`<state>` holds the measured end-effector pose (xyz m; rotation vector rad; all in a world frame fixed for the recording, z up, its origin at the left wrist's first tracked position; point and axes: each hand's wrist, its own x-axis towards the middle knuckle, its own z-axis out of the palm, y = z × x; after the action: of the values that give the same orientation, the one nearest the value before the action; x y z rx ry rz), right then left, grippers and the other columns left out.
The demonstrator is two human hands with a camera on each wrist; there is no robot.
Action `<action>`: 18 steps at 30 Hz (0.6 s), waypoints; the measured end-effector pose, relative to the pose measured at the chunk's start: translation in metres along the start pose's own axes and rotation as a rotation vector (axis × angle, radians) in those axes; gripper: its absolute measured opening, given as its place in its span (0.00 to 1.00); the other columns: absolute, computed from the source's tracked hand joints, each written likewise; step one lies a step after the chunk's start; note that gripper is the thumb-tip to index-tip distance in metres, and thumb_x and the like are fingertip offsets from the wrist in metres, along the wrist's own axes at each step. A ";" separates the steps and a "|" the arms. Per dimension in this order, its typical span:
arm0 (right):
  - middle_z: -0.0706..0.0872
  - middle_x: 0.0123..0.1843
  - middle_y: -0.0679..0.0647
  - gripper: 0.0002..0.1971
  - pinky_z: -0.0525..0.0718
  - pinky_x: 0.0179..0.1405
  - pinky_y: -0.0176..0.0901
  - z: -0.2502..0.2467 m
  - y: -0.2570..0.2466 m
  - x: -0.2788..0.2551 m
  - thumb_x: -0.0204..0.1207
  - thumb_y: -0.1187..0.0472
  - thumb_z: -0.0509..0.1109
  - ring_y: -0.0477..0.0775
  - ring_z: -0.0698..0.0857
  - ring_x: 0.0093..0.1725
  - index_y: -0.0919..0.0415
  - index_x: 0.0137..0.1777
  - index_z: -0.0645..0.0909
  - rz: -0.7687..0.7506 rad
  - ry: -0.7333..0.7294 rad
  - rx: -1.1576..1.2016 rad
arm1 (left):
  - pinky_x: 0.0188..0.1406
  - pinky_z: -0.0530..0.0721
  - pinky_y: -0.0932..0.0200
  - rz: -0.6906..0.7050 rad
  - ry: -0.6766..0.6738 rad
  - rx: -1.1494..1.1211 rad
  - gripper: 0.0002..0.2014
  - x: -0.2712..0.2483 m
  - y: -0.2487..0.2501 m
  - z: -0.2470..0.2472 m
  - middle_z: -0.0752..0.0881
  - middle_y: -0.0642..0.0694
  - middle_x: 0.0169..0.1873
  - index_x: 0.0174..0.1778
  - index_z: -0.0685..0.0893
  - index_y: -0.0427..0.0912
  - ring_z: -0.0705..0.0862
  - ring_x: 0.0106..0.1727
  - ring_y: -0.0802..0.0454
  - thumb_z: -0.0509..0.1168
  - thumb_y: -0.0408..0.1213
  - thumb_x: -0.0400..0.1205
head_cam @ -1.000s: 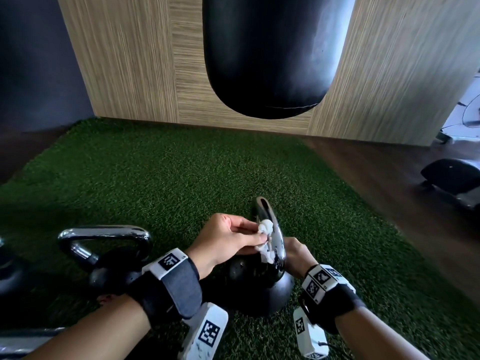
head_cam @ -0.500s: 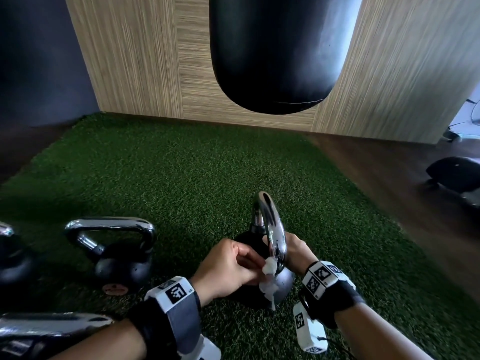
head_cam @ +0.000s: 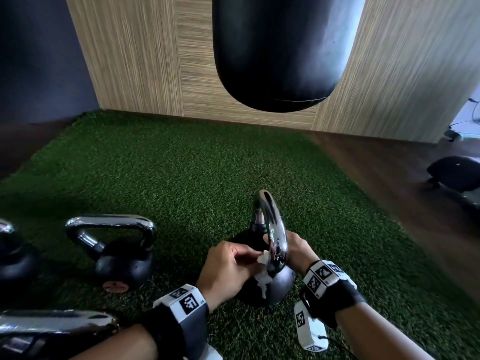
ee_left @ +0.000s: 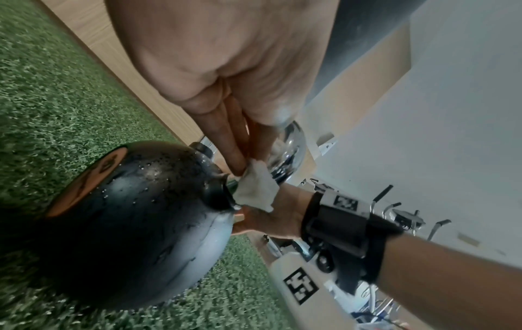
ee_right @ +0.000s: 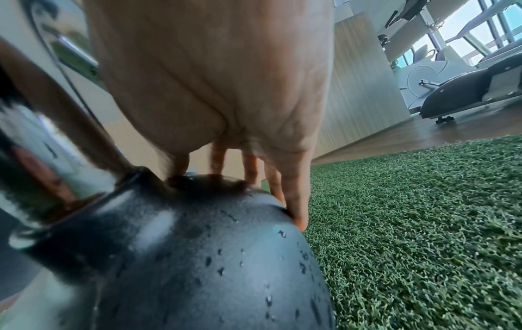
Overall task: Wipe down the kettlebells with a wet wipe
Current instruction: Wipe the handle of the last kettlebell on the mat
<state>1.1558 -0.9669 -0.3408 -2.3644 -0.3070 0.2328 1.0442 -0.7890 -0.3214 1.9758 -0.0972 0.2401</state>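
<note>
Left fingers: those of my left hand are bunched narrow and pinch the wet wipe, a crumpled white wad, against the base of the chrome handle.
Right fingers: those of my right hand lie straight and spread on the far shoulder of the ball, holding nothing; droplets bead the black surface beneath them.
Wet wipe: sits where the handle meets the black collar; in the head view a loose tail of it hangs down over the ball.
Kettlebell in hand: the kettlebell stands on the green turf, between my two hands, its handle seen edge-on; an orange disc shows on its underside in the left wrist view, so it is tilted there.
Second kettlebell: second kettlebell stands upright on the turf well to my left, handle broadside, untouched.
Further kettlebells: a third kettlebell is cut by the left frame edge; another chrome handle lies at the lower left, near my left forearm.
Background: punching bag hangs before the wood-grain wall; exercise machine stands on the dark floor beyond the turf, to my right.
Wrists: both wrists carry black straps with white coded tags.
</note>
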 end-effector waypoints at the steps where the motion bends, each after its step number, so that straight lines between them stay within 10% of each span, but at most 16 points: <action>1: 0.85 0.33 0.41 0.12 0.75 0.24 0.25 0.000 0.000 0.000 0.76 0.48 0.75 0.35 0.81 0.34 0.46 0.33 0.79 0.006 0.007 0.008 | 0.42 0.88 0.62 -0.005 0.004 0.013 0.11 0.000 -0.002 0.001 0.94 0.63 0.40 0.45 0.96 0.51 0.91 0.42 0.66 0.81 0.52 0.73; 9: 0.89 0.38 0.39 0.06 0.73 0.21 0.21 -0.009 -0.007 -0.004 0.76 0.52 0.77 0.41 0.85 0.33 0.43 0.38 0.85 -0.019 0.010 -0.032 | 0.48 0.90 0.54 -0.237 -0.127 -0.024 0.18 0.014 -0.015 -0.004 0.94 0.59 0.39 0.44 0.95 0.56 0.93 0.43 0.58 0.80 0.62 0.64; 12: 0.88 0.60 0.45 0.17 0.78 0.24 0.24 -0.043 -0.019 -0.011 0.77 0.61 0.76 0.43 0.89 0.42 0.44 0.63 0.86 -0.053 0.257 0.018 | 0.52 0.90 0.48 -0.410 -0.088 -0.324 0.17 0.030 -0.009 -0.020 0.95 0.44 0.43 0.48 0.95 0.46 0.93 0.44 0.42 0.86 0.47 0.65; 14: 0.88 0.61 0.44 0.19 0.78 0.24 0.23 -0.070 -0.036 -0.019 0.77 0.65 0.75 0.40 0.87 0.43 0.41 0.62 0.86 -0.143 0.441 0.132 | 0.50 0.92 0.53 -0.432 -0.037 -0.527 0.24 0.041 0.000 -0.035 0.94 0.38 0.50 0.53 0.93 0.38 0.94 0.49 0.42 0.85 0.40 0.62; 18: 0.89 0.58 0.40 0.18 0.88 0.44 0.32 -0.094 -0.068 -0.035 0.74 0.56 0.81 0.39 0.88 0.46 0.38 0.61 0.88 -0.450 0.199 0.239 | 0.39 0.89 0.65 -0.418 -0.053 -0.777 0.15 0.055 0.024 -0.058 0.94 0.39 0.52 0.49 0.92 0.37 0.93 0.45 0.53 0.82 0.33 0.67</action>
<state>1.1357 -0.9898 -0.2232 -2.0013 -0.6618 -0.1703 1.0861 -0.7440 -0.2656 1.1889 0.1692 -0.1176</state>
